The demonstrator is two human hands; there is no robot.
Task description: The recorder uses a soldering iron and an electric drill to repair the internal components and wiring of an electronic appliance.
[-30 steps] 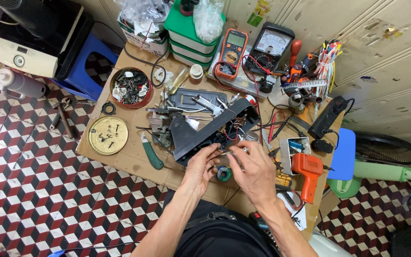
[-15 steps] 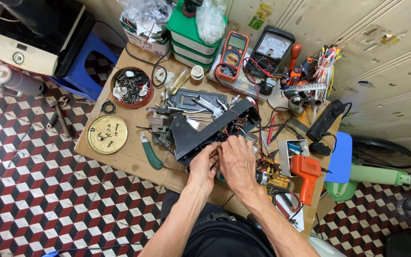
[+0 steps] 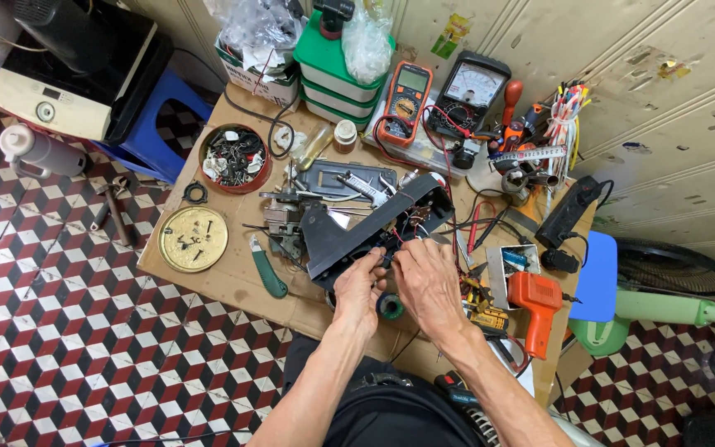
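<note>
Hands: left hand [image 3: 361,281] and right hand [image 3: 426,280] sit side by side, fingers pinching small wires at the near edge of the black case [image 3: 374,223].
Black case: on the counter [image 3: 225,277], just ahead of both hands.
Long way: slants up to the right.
Nearer hand: both touch it.

Cluttered cardboard-topped table [image 3: 233,277], black housing [image 3: 349,236]

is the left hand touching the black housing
Touching. The head view shows the left hand with its fingers laid on the lower edge of the black housing, no gap between them.
</note>
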